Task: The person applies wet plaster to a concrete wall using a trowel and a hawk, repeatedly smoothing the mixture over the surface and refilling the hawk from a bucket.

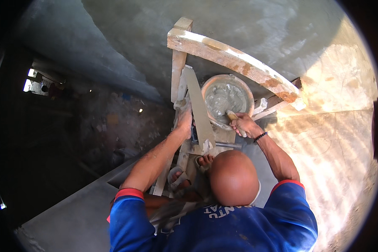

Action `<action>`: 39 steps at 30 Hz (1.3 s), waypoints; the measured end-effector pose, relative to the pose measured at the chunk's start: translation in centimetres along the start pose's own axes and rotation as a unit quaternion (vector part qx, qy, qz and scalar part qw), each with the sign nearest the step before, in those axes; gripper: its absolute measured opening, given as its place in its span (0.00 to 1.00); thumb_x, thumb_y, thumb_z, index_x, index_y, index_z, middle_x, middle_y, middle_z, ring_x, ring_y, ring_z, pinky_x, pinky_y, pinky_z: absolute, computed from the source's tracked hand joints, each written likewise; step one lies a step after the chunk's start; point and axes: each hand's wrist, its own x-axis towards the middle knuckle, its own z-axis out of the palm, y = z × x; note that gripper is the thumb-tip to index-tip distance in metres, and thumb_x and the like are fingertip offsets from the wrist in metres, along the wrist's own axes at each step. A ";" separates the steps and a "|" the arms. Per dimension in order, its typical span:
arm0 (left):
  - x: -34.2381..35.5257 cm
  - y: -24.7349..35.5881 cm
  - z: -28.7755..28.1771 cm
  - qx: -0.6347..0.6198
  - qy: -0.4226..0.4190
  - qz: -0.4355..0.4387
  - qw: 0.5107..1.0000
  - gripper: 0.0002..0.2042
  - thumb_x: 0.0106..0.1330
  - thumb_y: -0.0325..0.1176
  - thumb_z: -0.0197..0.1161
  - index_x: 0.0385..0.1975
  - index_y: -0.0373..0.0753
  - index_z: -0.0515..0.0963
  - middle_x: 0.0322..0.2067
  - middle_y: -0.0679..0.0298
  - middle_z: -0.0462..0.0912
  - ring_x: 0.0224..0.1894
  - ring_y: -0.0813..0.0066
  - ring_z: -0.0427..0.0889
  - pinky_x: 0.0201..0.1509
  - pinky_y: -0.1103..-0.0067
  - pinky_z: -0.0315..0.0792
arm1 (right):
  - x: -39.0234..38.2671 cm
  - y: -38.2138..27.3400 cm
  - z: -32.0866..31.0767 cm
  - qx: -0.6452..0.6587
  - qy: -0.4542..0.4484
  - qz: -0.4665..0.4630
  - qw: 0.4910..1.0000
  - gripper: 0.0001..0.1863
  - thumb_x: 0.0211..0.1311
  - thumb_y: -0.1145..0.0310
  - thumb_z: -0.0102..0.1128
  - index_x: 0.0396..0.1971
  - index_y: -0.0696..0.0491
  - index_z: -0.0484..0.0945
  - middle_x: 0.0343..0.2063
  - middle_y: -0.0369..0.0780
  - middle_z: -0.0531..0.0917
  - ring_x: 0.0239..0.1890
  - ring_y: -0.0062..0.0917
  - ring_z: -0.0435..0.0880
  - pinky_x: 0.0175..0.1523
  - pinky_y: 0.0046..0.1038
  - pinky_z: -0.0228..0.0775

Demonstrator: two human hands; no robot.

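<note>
My left hand is closed at the left side of a long, flat plastering float coated with grey mortar. Part of a dark blue handle shows beside that hand; the fingers are largely hidden behind the float. To the right stands a round bucket with wet grey mortar in it. Over its near right rim, my right hand grips a wooden-handled tool. The tool's far end points into the mortar, and its working part cannot be made out.
A mortar-spattered wooden beam crosses beyond the bucket, joined to an upright post. Below the float lies a metal bar. My sandalled feet rest on narrow planks. A plastered wall rises ahead; the left side drops into a dark area.
</note>
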 end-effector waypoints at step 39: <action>5.3 -11.5 11.1 -0.419 -0.298 0.075 0.854 0.26 0.71 0.53 0.41 0.61 0.43 0.65 0.59 0.58 0.69 0.60 0.58 0.68 0.65 0.60 0.63 | -16.5 0.6 2.9 -0.453 0.298 -0.289 0.789 0.30 0.49 0.74 0.60 0.57 0.52 0.69 0.29 0.45 0.75 0.32 0.41 0.78 0.36 0.41 0.72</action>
